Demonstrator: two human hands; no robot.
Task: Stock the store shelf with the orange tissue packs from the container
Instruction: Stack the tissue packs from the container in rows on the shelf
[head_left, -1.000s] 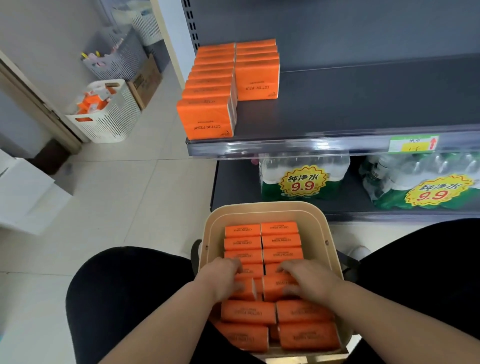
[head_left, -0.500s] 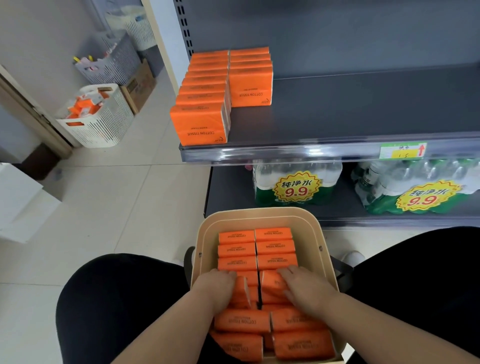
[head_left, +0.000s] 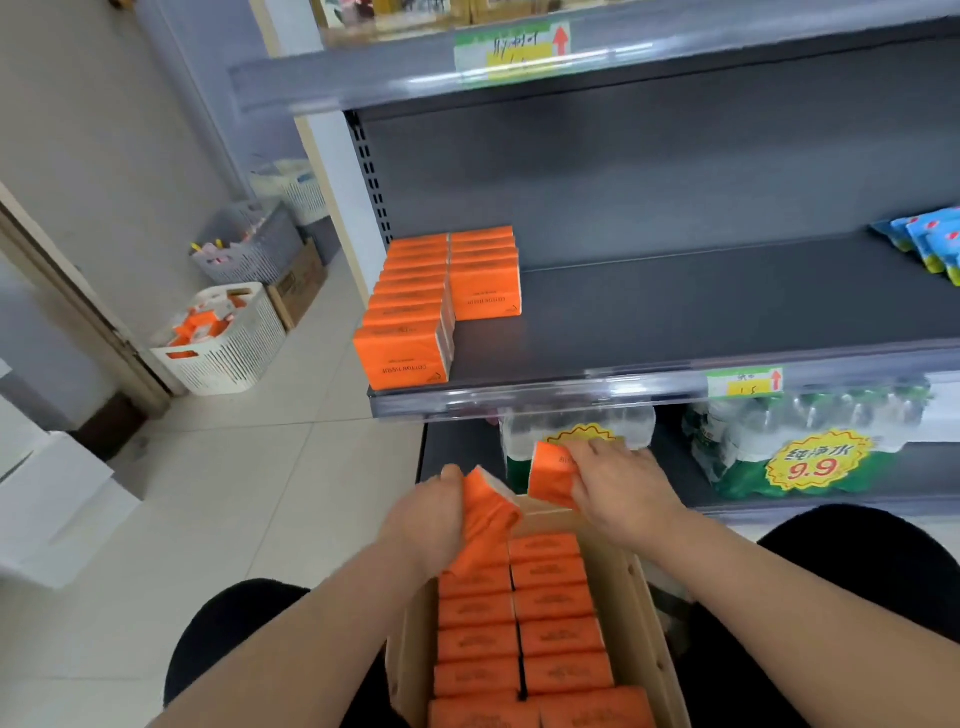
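Two packs held above the container (head_left: 647, 623): left grip (head_left: 427, 525) curled round left pack (head_left: 489, 508), right grip (head_left: 623, 493) round right pack (head_left: 550, 474).

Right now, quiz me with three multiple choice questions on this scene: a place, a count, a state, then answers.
1. Where on the dark shelf do the stocked orange tissue packs stand? A. left end B. middle C. right end
2. How many rows do they form? A. one B. two C. four
3. What do the left hand and right hand hold? A. nothing B. one orange pack each C. one water bottle together
1 A: they stand by the left upright. 2 B: a long row beside a shorter one. 3 B: left-hand pack and right-hand pack, gripped over the beige container's far end.
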